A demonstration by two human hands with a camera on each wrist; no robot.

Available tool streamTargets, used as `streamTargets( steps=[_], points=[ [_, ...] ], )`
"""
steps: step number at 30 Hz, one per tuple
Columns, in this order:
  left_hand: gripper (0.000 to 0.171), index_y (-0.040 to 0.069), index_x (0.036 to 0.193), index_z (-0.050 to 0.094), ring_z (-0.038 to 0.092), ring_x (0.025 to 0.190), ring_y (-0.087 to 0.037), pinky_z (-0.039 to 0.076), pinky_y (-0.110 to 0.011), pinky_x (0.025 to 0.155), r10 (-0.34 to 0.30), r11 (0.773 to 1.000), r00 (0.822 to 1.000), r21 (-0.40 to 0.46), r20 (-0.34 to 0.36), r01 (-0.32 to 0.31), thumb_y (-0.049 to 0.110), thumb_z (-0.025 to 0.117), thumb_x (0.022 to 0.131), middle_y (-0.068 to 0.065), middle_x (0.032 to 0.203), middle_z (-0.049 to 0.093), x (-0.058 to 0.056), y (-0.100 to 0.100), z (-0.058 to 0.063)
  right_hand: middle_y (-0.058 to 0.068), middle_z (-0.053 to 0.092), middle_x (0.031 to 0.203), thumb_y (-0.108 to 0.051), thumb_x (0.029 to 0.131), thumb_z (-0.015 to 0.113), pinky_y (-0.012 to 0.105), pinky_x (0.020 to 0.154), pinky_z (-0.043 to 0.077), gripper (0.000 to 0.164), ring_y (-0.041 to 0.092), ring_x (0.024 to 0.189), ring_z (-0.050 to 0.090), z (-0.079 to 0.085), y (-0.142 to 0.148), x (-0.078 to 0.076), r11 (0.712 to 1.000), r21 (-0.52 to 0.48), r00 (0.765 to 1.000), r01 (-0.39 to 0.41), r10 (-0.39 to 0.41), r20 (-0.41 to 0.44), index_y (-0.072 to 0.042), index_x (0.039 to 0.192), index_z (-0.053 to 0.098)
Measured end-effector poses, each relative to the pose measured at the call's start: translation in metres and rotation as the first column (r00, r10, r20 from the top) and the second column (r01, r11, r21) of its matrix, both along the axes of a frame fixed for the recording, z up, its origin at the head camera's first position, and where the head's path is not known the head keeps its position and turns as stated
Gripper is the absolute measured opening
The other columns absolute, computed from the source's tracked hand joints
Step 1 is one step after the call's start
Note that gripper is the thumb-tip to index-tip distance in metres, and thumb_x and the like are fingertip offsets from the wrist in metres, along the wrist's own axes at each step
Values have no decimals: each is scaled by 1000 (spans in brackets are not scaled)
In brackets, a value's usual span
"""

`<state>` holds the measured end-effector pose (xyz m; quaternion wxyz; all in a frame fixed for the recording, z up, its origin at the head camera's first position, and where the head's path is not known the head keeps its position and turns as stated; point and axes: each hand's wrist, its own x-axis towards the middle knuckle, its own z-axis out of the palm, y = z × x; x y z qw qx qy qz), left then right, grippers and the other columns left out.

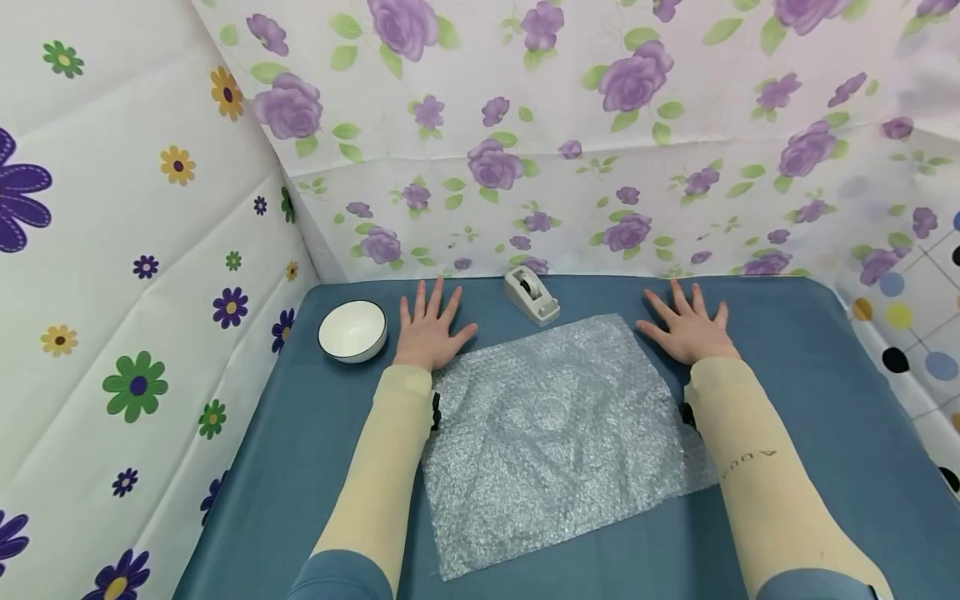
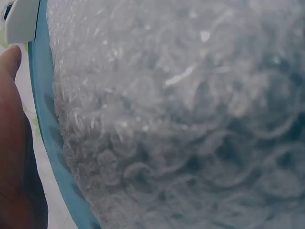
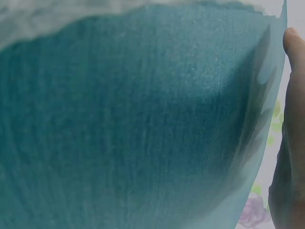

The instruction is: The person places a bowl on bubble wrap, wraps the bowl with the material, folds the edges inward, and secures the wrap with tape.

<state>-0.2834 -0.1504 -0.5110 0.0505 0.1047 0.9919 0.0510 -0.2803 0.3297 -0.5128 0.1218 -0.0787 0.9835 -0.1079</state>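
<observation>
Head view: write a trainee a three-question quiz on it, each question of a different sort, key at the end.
1. True or false: the left hand and the right hand both have spread fingers, and neither grips the bubble wrap.
2. Where does the white bowl stand? A) on the bubble wrap; B) on the left hand's outer side; C) on the right hand's outer side.
3. What sits between the hands, just beyond the wrap's far edge?

Key: 1 true; 2 B; 3 a tape dispenser.

bubble wrap (image 1: pixel 551 446) on table (image 1: pixel 255 517); bowl (image 1: pixel 352 332) at left, tape dispenser (image 1: pixel 533 300) behind bubble wrap, seemingly just apart
</observation>
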Motion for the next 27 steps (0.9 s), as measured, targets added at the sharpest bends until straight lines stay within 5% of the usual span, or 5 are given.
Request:
streamTargets(
  steps=[8, 15, 27],
  points=[
    [86, 33, 174, 0, -23, 162, -34, -12, -65, 126, 3, 1000, 999, 18, 44, -4, 77, 30, 106, -3, 179, -18, -4, 0, -5, 19, -20, 176, -77, 105, 34, 85, 109, -18, 90, 54, 155, -23, 2, 2, 1, 1000, 3, 1000, 12, -12, 9, -26, 175, 7],
    [85, 33, 174, 3, -19, 163, -34, -7, -65, 127, -1, 1000, 1000, 15, 17, 0, 77, 29, 106, -4, 180, -14, 0, 3, 0, 20, -20, 175, -77, 105, 34, 85, 109, -17, 90, 55, 155, -23, 3, 3, 2, 1000, 3, 1000, 18, -18, 7, -26, 175, 6],
    [83, 35, 174, 5, -12, 164, -36, -3, -66, 128, 2, 1000, 998, 27, 69, -4, 77, 27, 106, -4, 180, -8, 5, 3, 3, 25, -16, 175, -76, 107, 31, 86, 111, -11, 88, 58, 156, -16, 3, 4, 4, 1000, 3, 999, -19, 19, 43, -27, 175, 4]
  ],
)
